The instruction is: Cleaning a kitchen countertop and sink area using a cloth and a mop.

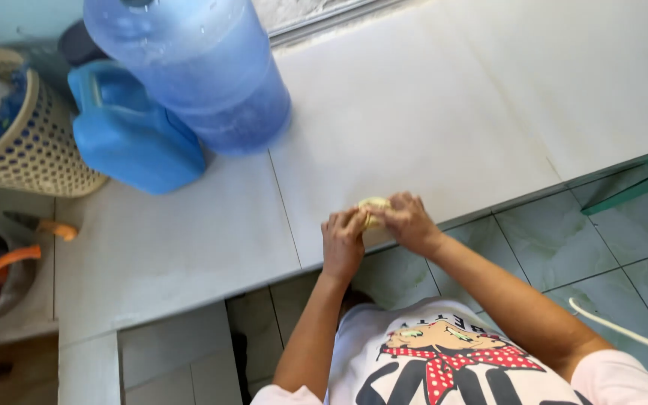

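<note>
The white tiled table point(429, 127) stretches wide before you, bare toward two o'clock, its front edge running just under your wrists. At eleven o'clock stands a big blue water bottle point(196, 67), touching a blue jug point(129, 139), with a woven basket point(28, 135) at ten. Your left hand point(343, 241) and right hand point(408, 221) both pinch a small pale yellow lump point(373, 206), held together right over the table's front edge.

Fingers of both hands hide most of the pale round thing point(373, 207); the water bottle point(189, 67) is cut off at the top edge
</note>
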